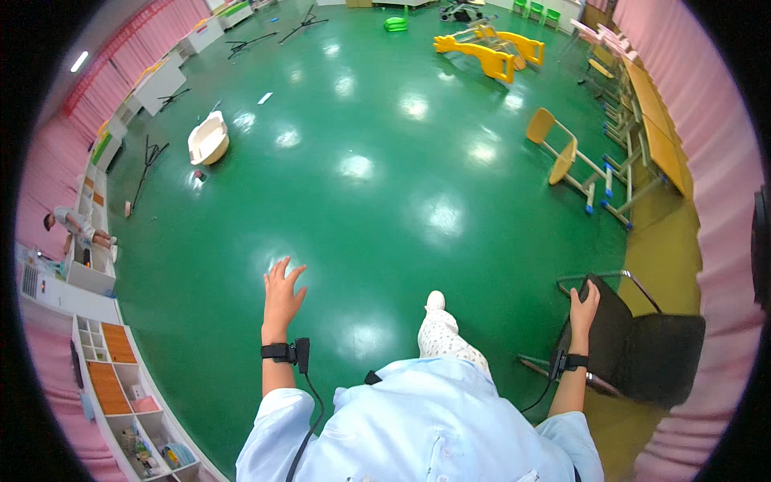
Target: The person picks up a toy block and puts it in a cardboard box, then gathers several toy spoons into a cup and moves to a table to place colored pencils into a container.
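My left hand (284, 296) is held out over the green floor (361, 233), fingers spread and nothing in it. My right hand (585, 308) reaches forward beside a black chair (658, 353) with a bent metal frame. Its fingers are partly apart and it appears to hold nothing. It overlaps the chair's near edge in the picture, and whether it touches the chair I cannot tell. Each wrist wears a black strap with a small cabled box. One white shoe (435, 300) is stretched forward between my arms.
At right a wooden chair (562, 153) lies tipped over beside long wooden-topped tables (654, 128). Ahead is a yellow-sided frame (490, 55). A cream baby bathtub (209, 140) and black stands (148, 165) are at left, where a person (76, 225) sits by white shelves (120, 377).
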`<control>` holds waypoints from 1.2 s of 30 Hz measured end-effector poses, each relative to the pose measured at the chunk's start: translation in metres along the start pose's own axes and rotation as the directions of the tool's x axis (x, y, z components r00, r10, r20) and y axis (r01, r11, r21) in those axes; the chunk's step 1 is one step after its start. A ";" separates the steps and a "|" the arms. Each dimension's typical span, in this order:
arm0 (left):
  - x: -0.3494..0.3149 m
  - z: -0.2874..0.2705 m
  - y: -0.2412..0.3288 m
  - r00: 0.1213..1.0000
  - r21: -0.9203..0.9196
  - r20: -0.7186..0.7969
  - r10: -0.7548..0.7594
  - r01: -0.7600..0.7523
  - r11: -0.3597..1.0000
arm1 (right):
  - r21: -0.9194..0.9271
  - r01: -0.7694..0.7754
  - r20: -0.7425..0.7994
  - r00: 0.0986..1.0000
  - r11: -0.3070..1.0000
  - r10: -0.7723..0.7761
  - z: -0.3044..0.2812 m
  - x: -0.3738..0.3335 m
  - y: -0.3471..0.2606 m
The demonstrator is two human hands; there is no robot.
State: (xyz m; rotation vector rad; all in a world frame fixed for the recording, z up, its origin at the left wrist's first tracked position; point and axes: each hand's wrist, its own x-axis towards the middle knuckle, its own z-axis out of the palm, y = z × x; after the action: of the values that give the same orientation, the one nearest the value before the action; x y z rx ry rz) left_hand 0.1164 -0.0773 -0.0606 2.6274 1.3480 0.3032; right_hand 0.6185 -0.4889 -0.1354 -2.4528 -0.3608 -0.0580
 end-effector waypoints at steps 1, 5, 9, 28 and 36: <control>0.016 -0.003 0.001 1.000 0.002 -0.009 -0.020 0.020 1.000 | 0.002 0.025 0.031 0.999 1.000 -0.025 0.015 0.023 -0.025; 0.074 -0.012 -0.001 0.976 0.023 -0.052 -0.210 0.212 0.977 | 0.041 0.115 0.139 0.983 0.992 -0.120 0.081 0.118 -0.108; 0.120 -0.019 -0.006 0.951 -0.008 -0.084 -0.299 0.300 0.954 | 0.101 0.323 0.166 0.927 0.941 -0.336 0.148 0.203 -0.183; 0.493 -0.022 -0.129 0.784 0.013 -0.164 -0.599 0.609 0.793 | 0.228 0.568 0.175 0.775 0.791 -0.607 0.420 0.473 -0.566; 0.688 -0.012 -0.192 0.702 0.042 -0.172 -0.691 0.706 0.707 | 0.193 0.596 0.194 0.755 0.779 -0.626 0.567 0.600 -0.708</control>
State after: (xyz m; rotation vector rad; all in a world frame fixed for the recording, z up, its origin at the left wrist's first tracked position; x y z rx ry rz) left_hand 0.3554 0.5948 -0.0267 1.9551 2.3369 0.3091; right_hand 0.9759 0.5370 -0.0772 -2.1206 -1.2424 -0.0058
